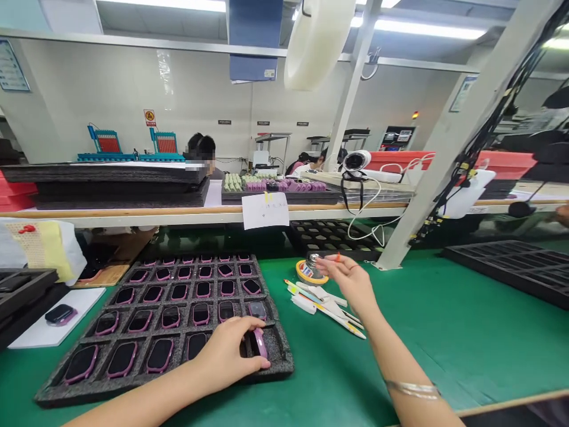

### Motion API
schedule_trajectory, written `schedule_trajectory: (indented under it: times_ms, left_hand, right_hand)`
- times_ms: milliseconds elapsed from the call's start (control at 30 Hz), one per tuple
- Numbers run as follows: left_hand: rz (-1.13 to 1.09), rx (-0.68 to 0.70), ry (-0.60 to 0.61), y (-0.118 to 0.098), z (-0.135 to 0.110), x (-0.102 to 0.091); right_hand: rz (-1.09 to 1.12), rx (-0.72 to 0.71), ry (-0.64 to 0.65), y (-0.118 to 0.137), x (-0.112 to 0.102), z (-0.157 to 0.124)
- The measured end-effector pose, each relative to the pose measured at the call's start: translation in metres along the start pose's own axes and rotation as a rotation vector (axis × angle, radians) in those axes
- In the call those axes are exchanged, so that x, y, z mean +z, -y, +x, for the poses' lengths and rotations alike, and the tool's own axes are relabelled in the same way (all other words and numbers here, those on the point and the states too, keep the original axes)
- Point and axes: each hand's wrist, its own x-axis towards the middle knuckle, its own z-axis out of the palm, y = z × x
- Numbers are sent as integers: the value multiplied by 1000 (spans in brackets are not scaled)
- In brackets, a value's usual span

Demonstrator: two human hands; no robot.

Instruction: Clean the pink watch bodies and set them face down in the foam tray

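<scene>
My left hand (229, 350) grips a purple smartwatch case (260, 343) between thumb and fingers, tilted on edge at the near right corner of a black foam tray (278, 341). Rows of purple smartwatches (159, 356) with dark screens lie in the tray's compartments. My right hand (349, 281) is raised beside a small metal-topped pot (315, 264) standing in a yellow-rimmed holder (306, 276). Its fingertips are drawn together near the pot's top; whatever they pinch is too small to make out. Something orange shows at its fingers.
White strips and pens (326, 308) lie right of the tray. One dark watch (62, 314) rests on a white pad (40, 338) at left. Another black tray (511, 261) sits far right. A slanted metal post (395, 249) and a shelf edge (200, 218) stand beyond.
</scene>
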Motion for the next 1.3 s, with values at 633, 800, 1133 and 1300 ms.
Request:
schedule_trajectory:
  times_ms: [633, 800, 1133, 1300]
  left_hand:
    - [-154, 114, 313, 19, 43, -24]
    - [-160, 322, 340, 30, 55, -22]
    - [-264, 99, 170, 23, 29, -25]
    - [-309, 92, 237, 19, 19, -24]
  right_hand:
    - [-454, -73, -95, 1, 18, 12]
    - [-315, -206, 121, 35, 51, -90]
    - [55, -109, 333, 35, 82, -143]
    - [162, 28, 397, 39, 107, -132]
